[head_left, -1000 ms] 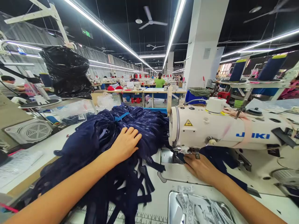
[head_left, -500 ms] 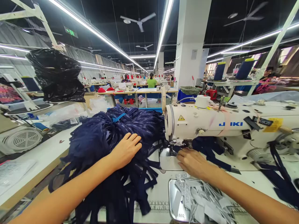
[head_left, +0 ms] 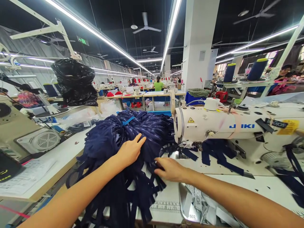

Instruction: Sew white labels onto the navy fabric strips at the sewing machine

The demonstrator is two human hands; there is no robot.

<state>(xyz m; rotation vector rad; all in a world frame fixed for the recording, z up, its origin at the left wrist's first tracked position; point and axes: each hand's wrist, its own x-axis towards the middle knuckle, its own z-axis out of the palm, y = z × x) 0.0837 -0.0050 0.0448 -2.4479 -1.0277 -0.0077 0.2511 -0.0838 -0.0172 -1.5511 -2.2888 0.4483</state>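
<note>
Navy strips (head_left: 106, 139) on white table (head_left: 172, 193), dark ceiling (head_left: 109, 12)

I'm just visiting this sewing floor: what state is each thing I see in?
Navy fabric strips: heaped, loose ends hanging.
Left hand: open, resting on the strips.
Right hand: at the strips' edge; grip unclear.
Sewing machine: running or stopped, unclear.
Metal tray: holding labels.
Labels: loose, overlapping.
Black plastic bag: crumpled.
Ceiling light: lit.
Thread cones: wound with navy thread.

Ceiling (head_left: 109, 15) dark, fitted with lit strip lights (head_left: 171, 31) and fans (head_left: 145, 27). White column (head_left: 198, 47) right of centre. Left side: grey curtains (head_left: 35, 47), green sign (head_left: 82, 41) overhead. Bright windows (head_left: 271, 56) far right. Worktops (head_left: 163, 93) behind.
</note>
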